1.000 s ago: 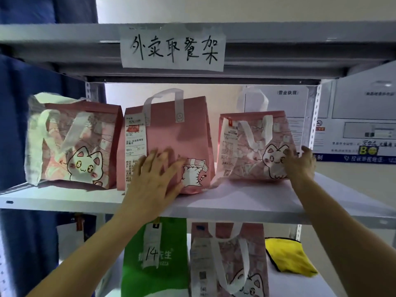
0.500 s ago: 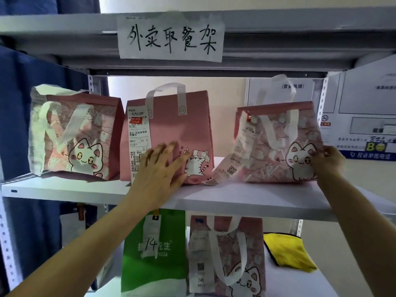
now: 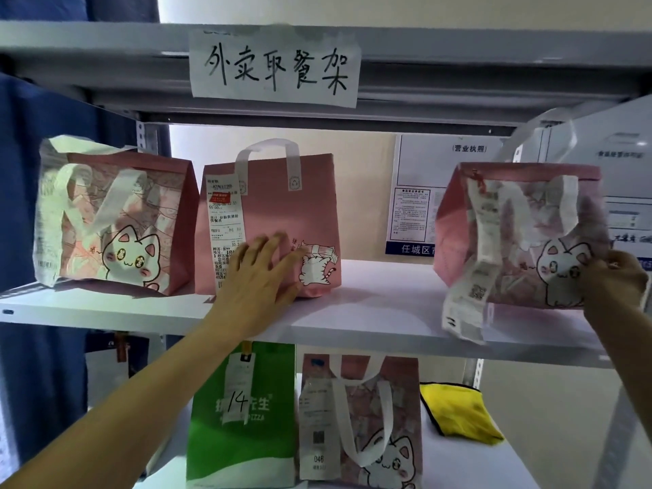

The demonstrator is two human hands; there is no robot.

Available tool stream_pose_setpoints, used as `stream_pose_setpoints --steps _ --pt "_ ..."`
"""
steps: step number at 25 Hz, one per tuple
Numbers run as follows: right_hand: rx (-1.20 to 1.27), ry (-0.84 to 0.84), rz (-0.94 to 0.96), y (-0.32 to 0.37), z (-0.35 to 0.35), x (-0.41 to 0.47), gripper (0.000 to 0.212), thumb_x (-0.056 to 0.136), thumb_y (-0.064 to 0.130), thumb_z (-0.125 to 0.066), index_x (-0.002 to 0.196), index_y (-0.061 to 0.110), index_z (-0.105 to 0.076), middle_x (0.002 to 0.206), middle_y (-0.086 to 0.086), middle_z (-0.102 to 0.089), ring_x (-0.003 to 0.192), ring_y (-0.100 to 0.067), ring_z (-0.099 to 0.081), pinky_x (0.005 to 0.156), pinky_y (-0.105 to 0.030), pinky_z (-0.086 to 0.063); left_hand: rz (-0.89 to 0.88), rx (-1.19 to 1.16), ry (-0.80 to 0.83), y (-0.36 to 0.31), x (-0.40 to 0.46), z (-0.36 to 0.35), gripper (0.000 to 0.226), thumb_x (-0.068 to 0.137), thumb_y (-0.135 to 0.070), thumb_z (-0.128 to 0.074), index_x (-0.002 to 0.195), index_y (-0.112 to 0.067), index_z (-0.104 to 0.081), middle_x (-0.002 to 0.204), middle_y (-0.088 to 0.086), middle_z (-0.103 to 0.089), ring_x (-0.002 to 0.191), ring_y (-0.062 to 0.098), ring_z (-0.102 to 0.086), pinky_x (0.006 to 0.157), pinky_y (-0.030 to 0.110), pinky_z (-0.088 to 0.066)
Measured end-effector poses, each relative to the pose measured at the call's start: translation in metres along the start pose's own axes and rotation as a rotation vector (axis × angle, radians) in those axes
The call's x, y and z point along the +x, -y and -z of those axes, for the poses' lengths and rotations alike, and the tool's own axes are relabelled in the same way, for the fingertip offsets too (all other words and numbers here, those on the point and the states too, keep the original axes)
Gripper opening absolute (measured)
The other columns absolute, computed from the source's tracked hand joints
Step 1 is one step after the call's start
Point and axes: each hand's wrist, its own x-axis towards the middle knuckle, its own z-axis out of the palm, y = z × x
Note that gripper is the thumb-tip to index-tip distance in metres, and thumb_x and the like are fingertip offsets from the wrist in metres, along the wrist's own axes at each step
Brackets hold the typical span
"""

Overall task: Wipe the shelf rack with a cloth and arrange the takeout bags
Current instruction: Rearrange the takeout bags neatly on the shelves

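Since the earlier frame, the right-hand cat bag has been carried further toward the right end of the upper shelf, and the gap between it and the plain pink bag has widened. The right hand is closed in a pinch on the lower right corner of that bag, at the front right corner of the shelf; the bag appears blurred and tilted, its receipt hanging past the front edge, and it is judged to be partly lifted rather than set down, though contact with the board cannot be confirmed. The left hand is spread flat, fingers apart, and is pressed against the lower front face of the plain pink bag near the middle of the shelf; nothing is gripped by it. The left-hand cat bag stands at the left end, just beside the plain pink bag. On the lower shelf, a green bag and another cat bag stand side by side, with the yellow cloth lying to their right. The governing relation is lateral: the held bag lies at the right hand, far from the left, with its broad face parallel to the front edge. It is judged that the bag must be lowered squarely and pushed back from the edge.
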Motion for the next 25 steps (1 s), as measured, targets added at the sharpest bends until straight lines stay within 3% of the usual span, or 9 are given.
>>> stream_pose_setpoints --steps 4,9,16,20,25 --pt "0.006 0.116 0.096 0.002 -0.016 -0.025 0.027 0.097 0.011 -0.054 0.121 0.004 -0.064 0.103 -0.014 -0.064 0.092 -0.027 -0.061 0.080 -0.033 -0.047 0.056 0.026 -0.024 -0.005 -0.004 0.005 0.060 0.094 -0.052 -0.045 0.151 -0.038 -0.031 0.160 0.009 -0.028 0.146 0.036 -0.025 0.119 0.059 -0.016" --pt "0.120 0.254 0.044 0.008 -0.039 -0.056 0.019 0.093 0.011 -0.060 0.109 0.019 -0.066 0.100 -0.012 -0.068 0.085 -0.028 -0.065 0.083 -0.041 -0.055 0.233 -0.003 -0.079 0.003 -0.011 0.013 0.059 0.094 -0.053 -0.046 0.148 -0.033 -0.032 0.159 0.012 -0.028 0.146 0.043 -0.025 0.110 0.068 -0.029" --pt "0.076 0.236 0.143 0.015 -0.047 -0.086 0.008 0.099 0.022 -0.057 0.103 0.024 -0.064 0.091 -0.004 -0.067 0.068 -0.011 -0.063 0.060 -0.022 -0.047 0.171 -0.073 -0.012 0.015 -0.001 0.007 0.059 0.095 -0.054 -0.043 0.150 -0.038 -0.029 0.158 0.008 -0.031 0.147 0.039 -0.022 0.111 0.067 -0.029" --pt "0.120 0.256 0.130 0.017 -0.040 -0.093 0.023 0.101 0.024 -0.055 0.119 0.014 -0.064 0.099 -0.006 -0.067 0.076 -0.018 -0.068 0.066 -0.024 -0.051 0.137 -0.065 0.005 0.013 0.008 0.002 0.058 0.096 -0.051 -0.045 0.151 -0.040 -0.027 0.160 0.005 -0.028 0.148 0.036 -0.020 0.114 0.067 -0.023" --pt "0.122 0.229 0.151 0.017 -0.033 -0.096 0.028 0.101 0.025 -0.054 0.124 0.010 -0.063 0.102 -0.010 -0.067 0.072 -0.010 -0.064 0.067 -0.021 -0.049 0.077 -0.084 0.043 0.001 0.014 -0.002 0.058 0.097 -0.050 -0.043 0.151 -0.040 -0.028 0.162 0.002 -0.023 0.149 0.032 -0.017 0.116 0.065 -0.015"
